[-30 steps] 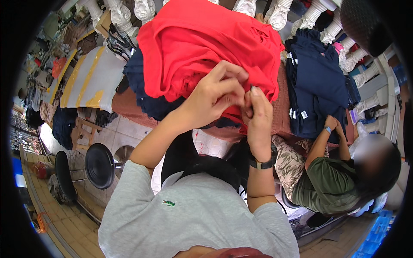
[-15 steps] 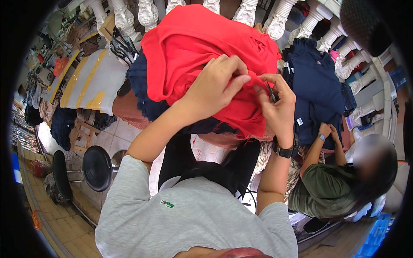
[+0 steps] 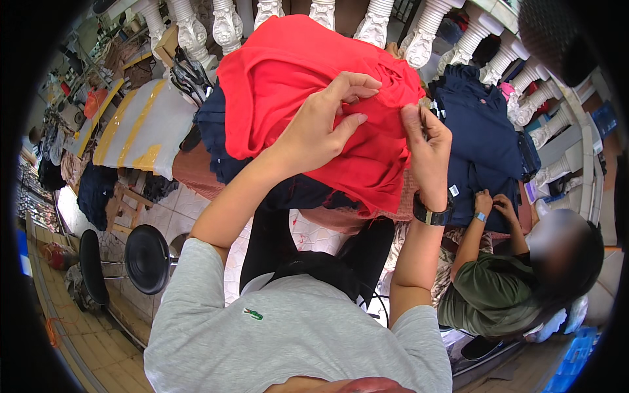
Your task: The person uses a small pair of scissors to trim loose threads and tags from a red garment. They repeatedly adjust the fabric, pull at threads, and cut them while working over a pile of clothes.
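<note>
A red garment lies heaped on a pile of dark navy clothes in front of me. My left hand is over the red cloth, thumb and forefinger apart with nothing seen between them. At the right edge of the red cloth, my right hand has its fingers curled and its thumb raised. Small dark thread snips are in the right hand, mostly hidden by its fingers now. Loose red threads hang from the garment's near edge.
A stack of navy garments lies to the right, where a co-worker in a green shirt handles it. White balusters line the far side. A taped pale package and a round black stool are on the left.
My hands have moved apart; the left has let go of the red cloth and its fingers have spread. My right hand has turned, hiding the snips. The co-worker's hands have separated.
</note>
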{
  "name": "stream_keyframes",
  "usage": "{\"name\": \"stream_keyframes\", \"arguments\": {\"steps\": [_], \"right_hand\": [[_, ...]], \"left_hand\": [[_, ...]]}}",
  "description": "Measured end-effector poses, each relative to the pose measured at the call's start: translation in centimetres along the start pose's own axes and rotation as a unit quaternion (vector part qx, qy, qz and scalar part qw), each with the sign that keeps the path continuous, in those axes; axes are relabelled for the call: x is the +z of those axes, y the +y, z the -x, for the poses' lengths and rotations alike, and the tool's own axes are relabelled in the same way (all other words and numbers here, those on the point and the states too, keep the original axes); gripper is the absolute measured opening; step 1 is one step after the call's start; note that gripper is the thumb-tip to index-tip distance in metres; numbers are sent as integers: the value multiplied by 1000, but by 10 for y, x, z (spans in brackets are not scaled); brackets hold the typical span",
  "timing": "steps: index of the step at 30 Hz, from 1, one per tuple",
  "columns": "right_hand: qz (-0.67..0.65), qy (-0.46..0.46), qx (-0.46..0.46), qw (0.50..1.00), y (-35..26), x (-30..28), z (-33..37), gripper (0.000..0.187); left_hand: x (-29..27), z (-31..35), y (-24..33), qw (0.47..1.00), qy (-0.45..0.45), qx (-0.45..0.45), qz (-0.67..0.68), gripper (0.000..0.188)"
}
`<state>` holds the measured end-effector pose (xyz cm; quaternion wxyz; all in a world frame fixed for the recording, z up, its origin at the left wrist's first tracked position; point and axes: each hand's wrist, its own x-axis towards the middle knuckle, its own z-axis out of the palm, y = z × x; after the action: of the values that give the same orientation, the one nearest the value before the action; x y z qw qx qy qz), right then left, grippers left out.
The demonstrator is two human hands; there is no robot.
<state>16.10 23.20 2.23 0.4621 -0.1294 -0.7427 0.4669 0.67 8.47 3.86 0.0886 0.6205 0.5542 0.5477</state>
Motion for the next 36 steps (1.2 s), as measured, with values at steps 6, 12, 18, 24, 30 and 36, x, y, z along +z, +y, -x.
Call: {"name": "stream_keyframes", "arguments": {"steps": [6,12,18,24,30,36], "right_hand": [[-115,-102,-12,988,-38,-18,-27,36],[9,-274,-21,961,-38,0,-30,42],[81,-167,-78,980,-33,7,-17,29],[57,-15,5,998,-56,34,43,26],[-177,-51,169,968,-37,40,66,30],[-126,15,115,985,-29,32,70,21]], "left_hand": [[-6,-5,6,999,4,28,40,39],[-15,-1,12,997,6,32,-75,24],[-7,6,7,998,15,-68,-1,13],[6,9,-19,971,35,-61,227,16],[14,17,-22,992,64,0,110,15],[-3,29,1,976,37,137,-166,15]]}}
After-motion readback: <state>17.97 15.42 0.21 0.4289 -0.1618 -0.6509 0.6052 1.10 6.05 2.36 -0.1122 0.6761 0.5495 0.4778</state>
